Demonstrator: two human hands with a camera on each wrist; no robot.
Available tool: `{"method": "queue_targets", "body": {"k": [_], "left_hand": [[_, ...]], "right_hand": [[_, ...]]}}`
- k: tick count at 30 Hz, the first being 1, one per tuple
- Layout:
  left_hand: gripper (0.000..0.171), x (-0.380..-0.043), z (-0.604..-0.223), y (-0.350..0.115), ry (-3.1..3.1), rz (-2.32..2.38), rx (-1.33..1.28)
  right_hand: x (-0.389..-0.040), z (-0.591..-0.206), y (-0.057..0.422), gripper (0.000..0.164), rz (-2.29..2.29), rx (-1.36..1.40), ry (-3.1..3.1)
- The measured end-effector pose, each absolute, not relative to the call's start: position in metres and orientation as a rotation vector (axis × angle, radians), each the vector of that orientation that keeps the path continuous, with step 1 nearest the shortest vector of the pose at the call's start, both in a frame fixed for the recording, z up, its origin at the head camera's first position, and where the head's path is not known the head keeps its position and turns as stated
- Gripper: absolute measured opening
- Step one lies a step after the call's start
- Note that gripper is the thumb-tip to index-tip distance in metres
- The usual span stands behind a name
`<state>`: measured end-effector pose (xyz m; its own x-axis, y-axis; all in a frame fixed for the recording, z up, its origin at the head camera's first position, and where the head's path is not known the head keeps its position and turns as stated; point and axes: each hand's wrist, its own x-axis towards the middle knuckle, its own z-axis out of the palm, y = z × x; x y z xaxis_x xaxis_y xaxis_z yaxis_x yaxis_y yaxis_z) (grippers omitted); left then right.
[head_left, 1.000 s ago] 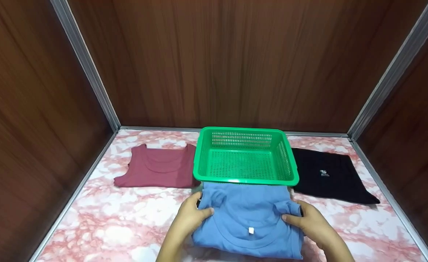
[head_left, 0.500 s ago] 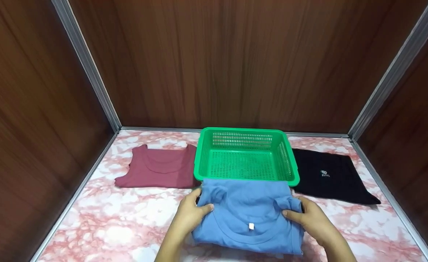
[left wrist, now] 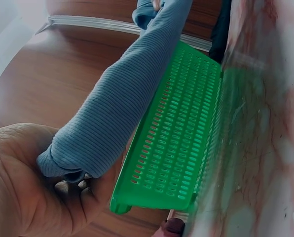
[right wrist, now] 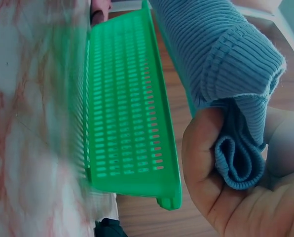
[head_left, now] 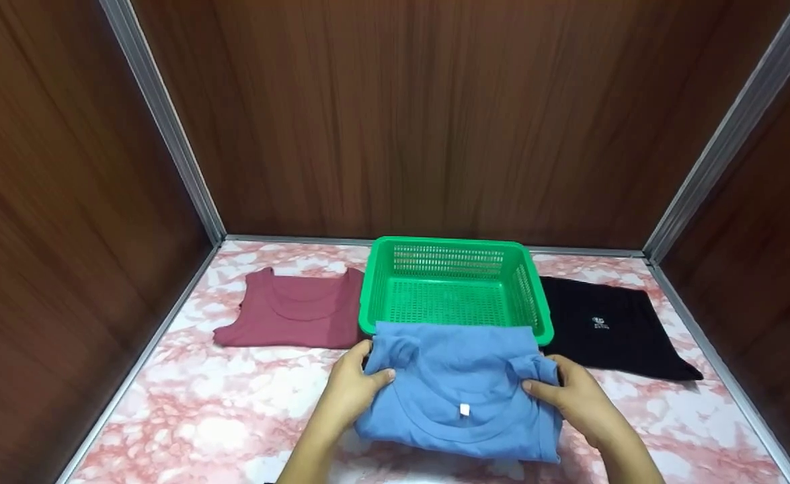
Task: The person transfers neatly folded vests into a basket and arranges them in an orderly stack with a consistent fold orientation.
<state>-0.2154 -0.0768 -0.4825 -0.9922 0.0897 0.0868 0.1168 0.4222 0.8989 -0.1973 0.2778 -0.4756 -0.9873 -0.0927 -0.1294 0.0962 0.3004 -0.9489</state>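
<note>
A folded blue ribbed top (head_left: 462, 390) with a small white tag inside its neckline is held up between both hands. My left hand (head_left: 358, 383) grips its left edge, thumb on top and fingers underneath. On the opposite edge my right hand (head_left: 576, 396) holds it the same way. In the wrist views the blue top (left wrist: 107, 108) is raised off the table, its rolled layers showing at the right palm (right wrist: 240, 197). Just beyond it stands a green plastic basket (head_left: 544, 316) with nothing inside; the top's far edge overlaps its front rim in the head view.
A folded maroon tank top (head_left: 300, 316) lies left of the basket, and a folded black garment (head_left: 610, 323) with a small white print lies to the right. The pink-and-white marbled table (head_left: 213, 410) is enclosed by brown wood-grain panels (head_left: 435, 121) with metal edge strips.
Both hands have lifted the blue top slightly and moved it forward, so its far edge covers more of the basket's front rim. The basket and other garments have stayed put.
</note>
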Motion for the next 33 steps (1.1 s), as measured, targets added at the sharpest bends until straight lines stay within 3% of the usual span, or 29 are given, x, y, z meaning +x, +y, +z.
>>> {"method": "queue_targets", "body": {"k": [33], "left_hand": [[0.037,-0.236,-0.468,-0.068,-2.584,-1.714,-0.235]], "right_hand": [[-0.212,-0.469,0.282,0.046,-1.791,0.026,2.515]]}}
